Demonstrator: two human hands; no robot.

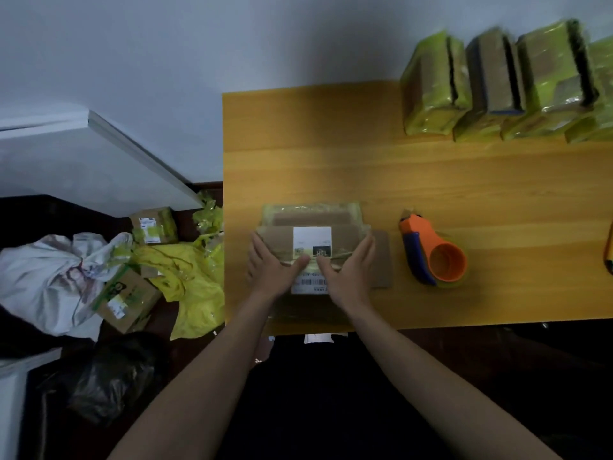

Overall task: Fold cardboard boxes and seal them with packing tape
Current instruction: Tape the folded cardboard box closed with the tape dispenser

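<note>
A brown cardboard box [282,235] with white shipping labels and yellow-green tape lies near the front left of the wooden table [431,180]. My left hand [270,268] presses on the box's left side with fingers straight and the thumb reaching toward the middle. My right hand [348,267] presses on its right side the same way. The two thumbs nearly meet over the label. An orange and blue tape dispenser [434,252] lies on the table to the right of the box, apart from both hands.
Several boxes wrapped in yellow-green tape [497,84] stand in a row at the table's far right. On the floor to the left lie loose cardboard boxes [127,300], yellow plastic [192,287], a white bag [43,280] and a black bag [109,380].
</note>
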